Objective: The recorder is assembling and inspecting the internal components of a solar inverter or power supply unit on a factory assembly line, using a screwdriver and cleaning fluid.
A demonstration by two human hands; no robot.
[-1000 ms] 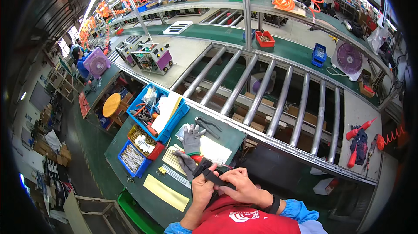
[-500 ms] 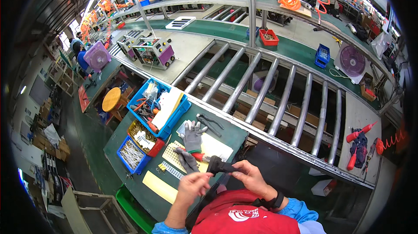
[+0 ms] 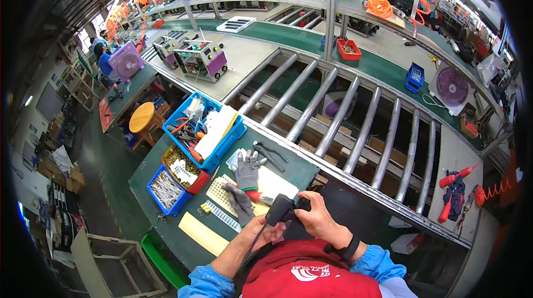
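Close to my red apron, a black box-shaped device (image 3: 280, 207) is held between my two hands. My left hand (image 3: 261, 232) is closed round its lower left side; a thin dark strap or cable trails from there along my forearm. My right hand (image 3: 318, 217) pinches a black part at the device's right side. Just beyond lie two grey work gloves, one (image 3: 247, 171) flat and one (image 3: 239, 202) crumpled. A red-handled tool (image 3: 256, 196) lies partly under them. Black pliers (image 3: 270, 155) rest farther off on the green bench.
A blue crate (image 3: 232, 141) of tools stands at the bench's left, beside a red bin (image 3: 197, 186) of small brass parts and a blue bin (image 3: 176, 207) of white ties. Metal rollers (image 3: 311, 106) run beyond the bench. Red tools (image 3: 452, 198) lie at the right.
My left hand, earlier apart from the device with fingers bunched, now grips it. The device has turned and shows its boxy side; my right hand stays on it.
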